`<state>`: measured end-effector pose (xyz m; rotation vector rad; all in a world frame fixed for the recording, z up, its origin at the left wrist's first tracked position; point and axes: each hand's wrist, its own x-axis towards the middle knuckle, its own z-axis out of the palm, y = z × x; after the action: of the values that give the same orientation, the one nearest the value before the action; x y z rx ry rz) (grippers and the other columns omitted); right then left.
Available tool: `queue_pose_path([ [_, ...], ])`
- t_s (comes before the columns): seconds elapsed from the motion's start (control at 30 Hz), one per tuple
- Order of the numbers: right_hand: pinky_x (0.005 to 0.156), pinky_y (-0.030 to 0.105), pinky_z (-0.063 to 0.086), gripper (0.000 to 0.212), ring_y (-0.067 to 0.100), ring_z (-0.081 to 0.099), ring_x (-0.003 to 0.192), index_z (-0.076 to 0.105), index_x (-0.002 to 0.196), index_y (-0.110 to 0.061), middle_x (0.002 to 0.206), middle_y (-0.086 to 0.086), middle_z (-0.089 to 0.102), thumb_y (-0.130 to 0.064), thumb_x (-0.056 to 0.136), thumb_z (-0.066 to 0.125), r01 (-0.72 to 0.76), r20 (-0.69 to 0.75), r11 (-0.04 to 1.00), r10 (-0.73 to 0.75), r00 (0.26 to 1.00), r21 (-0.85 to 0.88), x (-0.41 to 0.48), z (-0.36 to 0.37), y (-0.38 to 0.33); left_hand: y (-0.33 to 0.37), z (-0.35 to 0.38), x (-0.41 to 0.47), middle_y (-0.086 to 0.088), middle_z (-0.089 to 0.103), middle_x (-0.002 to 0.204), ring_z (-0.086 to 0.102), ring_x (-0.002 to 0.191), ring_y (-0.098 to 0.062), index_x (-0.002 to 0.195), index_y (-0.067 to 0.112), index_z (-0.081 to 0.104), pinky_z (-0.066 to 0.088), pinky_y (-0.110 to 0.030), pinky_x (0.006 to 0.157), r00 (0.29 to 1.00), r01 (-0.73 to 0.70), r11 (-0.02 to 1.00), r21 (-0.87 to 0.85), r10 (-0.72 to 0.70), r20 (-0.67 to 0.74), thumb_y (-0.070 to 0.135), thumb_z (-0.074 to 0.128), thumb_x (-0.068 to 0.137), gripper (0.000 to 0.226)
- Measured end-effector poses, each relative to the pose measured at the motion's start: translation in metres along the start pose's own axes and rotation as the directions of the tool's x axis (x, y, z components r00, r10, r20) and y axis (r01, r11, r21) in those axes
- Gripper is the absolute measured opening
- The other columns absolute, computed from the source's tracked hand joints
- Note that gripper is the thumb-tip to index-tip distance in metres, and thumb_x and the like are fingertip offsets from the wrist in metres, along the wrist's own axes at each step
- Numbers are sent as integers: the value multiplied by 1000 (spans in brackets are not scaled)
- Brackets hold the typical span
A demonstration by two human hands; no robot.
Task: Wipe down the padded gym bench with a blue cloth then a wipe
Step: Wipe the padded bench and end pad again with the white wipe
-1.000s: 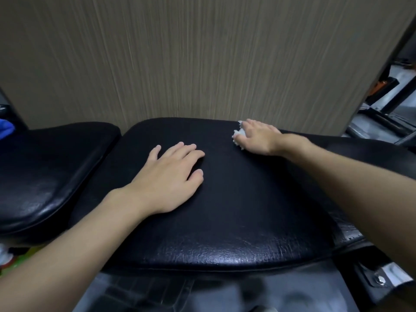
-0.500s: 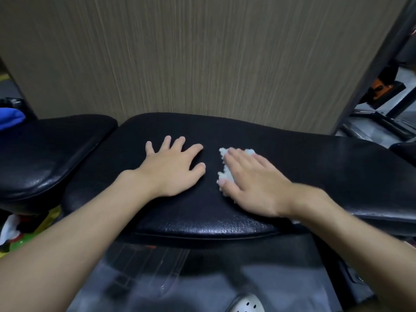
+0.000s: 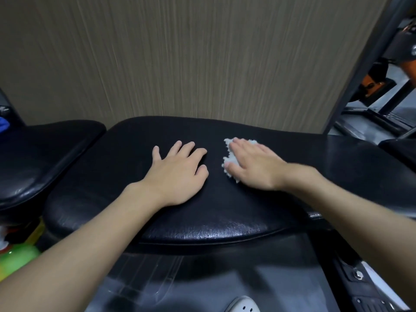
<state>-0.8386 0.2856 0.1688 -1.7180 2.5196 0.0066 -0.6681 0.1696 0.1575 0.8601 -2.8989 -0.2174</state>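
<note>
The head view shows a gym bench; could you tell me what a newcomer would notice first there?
Two bare hands lie flat on the black padded bench in the middle: the right hand presses a crumpled white wipe onto it, the left hand rests beside, clear of the wipe. A wood-grain wall panel rises behind, and a blue cloth peeks in at far left.

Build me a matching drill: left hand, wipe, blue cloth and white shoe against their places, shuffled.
1 left hand
2 wipe
3 blue cloth
4 white shoe

A far left edge of view
B under the right hand
C bottom edge, below the bench pad
D flat on the bench pad, empty

Pairs: 1-D, 2-B, 3-A, 4-C
</note>
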Motion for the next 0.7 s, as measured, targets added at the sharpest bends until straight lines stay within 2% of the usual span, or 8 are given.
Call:
queue_pose_path([
  [0.13,118,39,15,70,20,20,147,27,150,-11,158,5,27,-57,98,24,-109,-44,993,111,993,40,64,-5,33,-1,2,1,4,11,161,1,149,-21,148,34,23,3,-64,114,1000,-9,1000,5,9,-17,45,22,99,50],
  [0.27,114,42,22,68,22,27,143,34,145,-14,154,4,33,-58,94,26,-236,21,970,235,972,61,100,-11,51,-3,2,3,5,12,161,1,149,-20,147,34,23,3,-63,114,1000,-9,1000,4,9,-15,45,22,99,50],
  [0.33,113,42,22,67,23,29,142,36,142,-14,153,4,35,-58,93,24,-251,30,966,250,968,65,101,-11,51,-3,2,4,5,12,161,2,149,-20,147,34,24,3,-63,114,1000,-8,1000,2,8,-12,45,22,98,49],
  [0.47,120,41,9,72,17,11,149,17,155,-11,162,2,18,-56,98,20,-169,-31,985,170,985,28,68,-3,38,-1,0,4,5,13,161,3,149,-21,146,34,25,3,-64,114,1000,-1,1000,-2,1,-5,45,23,98,49],
  [0.6,120,38,6,69,16,7,150,17,153,-11,163,4,14,-54,99,20,-39,-54,999,39,998,2,-3,1,7,1,-3,1,5,15,160,4,149,-21,145,33,28,4,-64,113,1000,6,1000,-16,-6,-4,44,25,99,48],
  [0.7,121,37,5,82,14,3,150,11,155,-12,164,3,10,-61,90,4,78,-88,996,-82,993,-42,-66,9,-13,5,-6,-3,4,17,159,5,149,-21,145,31,29,5,-64,113,1000,22,1000,-12,-22,14,41,26,99,47],
])
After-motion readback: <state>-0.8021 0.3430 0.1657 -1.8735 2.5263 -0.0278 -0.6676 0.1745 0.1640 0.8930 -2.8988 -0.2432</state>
